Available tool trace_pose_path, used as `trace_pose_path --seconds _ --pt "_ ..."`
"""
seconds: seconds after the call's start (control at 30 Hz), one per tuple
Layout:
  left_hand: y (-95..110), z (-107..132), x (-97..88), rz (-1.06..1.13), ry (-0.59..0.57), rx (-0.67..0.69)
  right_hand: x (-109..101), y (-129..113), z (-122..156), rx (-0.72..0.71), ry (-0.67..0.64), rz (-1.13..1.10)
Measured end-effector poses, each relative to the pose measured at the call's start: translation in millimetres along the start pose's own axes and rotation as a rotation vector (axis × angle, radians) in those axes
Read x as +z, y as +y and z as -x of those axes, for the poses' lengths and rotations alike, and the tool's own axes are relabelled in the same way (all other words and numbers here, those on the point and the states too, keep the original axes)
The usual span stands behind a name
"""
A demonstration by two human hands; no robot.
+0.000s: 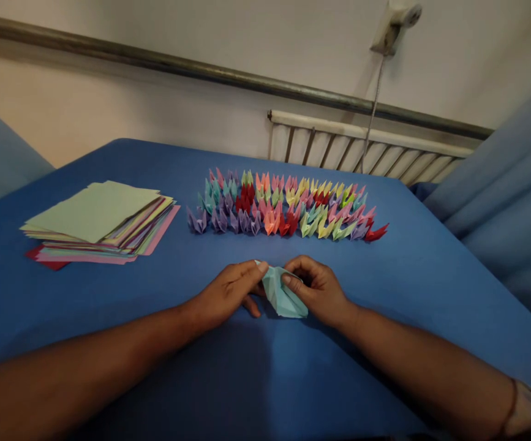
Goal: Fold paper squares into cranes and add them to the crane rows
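Note:
A partly folded sheet of light teal origami paper (283, 297) is held between my two hands, just above the blue table. My left hand (232, 286) pinches its upper left edge, with the thumb on the near side and the other fingers partly behind. My right hand (318, 289) grips the upper right part between thumb and curled fingers. Creases run across the paper and its lower edge hangs free. Beyond my hands stand rows of small folded paper cranes (272, 220) in purple, red, pink, yellow, green and teal.
A loose stack of coloured paper squares (95, 214), pale green on top, lies at the left of the blue table (192, 392). Behind the table are a wall rail (219, 75) and a white radiator (329, 131). A blue curtain (513, 184) hangs at the right.

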State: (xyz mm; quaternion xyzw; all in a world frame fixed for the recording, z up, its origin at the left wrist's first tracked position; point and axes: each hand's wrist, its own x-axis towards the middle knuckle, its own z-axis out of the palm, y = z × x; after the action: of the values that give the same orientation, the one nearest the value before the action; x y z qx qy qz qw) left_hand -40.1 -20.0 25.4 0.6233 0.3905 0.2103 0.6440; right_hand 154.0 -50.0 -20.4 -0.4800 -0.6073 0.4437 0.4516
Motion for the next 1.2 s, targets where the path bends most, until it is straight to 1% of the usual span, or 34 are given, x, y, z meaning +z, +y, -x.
trace_pose_path --seconds 0.07,0.13,0.2,0.3,0.47,0.57,0.7,0.77,0.87,1.1,1.2 --pt "1 2 0.9 0.004 -0.03 0.047 1 1 -1 0.033 0.019 -0.029" --pt "0 3 3.8 0.01 -0.022 0.072 1 2 -2 0.034 0.038 -0.013" --pt "-1 2 7.6 0.024 0.026 0.05 2 2 -3 0.018 0.047 0.022" --pt "-2 -1 10.5 0.037 0.097 -0.022 3 3 -2 -0.002 0.035 0.064" --pt "-1 -6 7.2 0.086 0.162 -0.063 -2 -5 3 -0.008 -0.052 0.064" --pt "0 -6 6.6 0.142 0.226 -0.071 -4 -12 4 -0.03 -0.085 -0.018" --pt "1 -4 8.1 0.201 0.283 -0.046 -2 -13 -1 0.078 -0.051 -0.249" --pt "1 -4 8.3 0.195 0.291 -0.037 1 -11 -3 0.117 -0.06 -0.291" --pt "1 -4 8.0 0.157 0.292 -0.027 4 -8 -3 0.127 -0.082 -0.289" --pt "6 1 6.7 -0.011 0.235 -0.023 4 -7 -2 0.155 -0.121 -0.275" --pt "6 2 4.4 0.017 0.211 0.004 3 -8 -3 0.164 -0.121 -0.265"
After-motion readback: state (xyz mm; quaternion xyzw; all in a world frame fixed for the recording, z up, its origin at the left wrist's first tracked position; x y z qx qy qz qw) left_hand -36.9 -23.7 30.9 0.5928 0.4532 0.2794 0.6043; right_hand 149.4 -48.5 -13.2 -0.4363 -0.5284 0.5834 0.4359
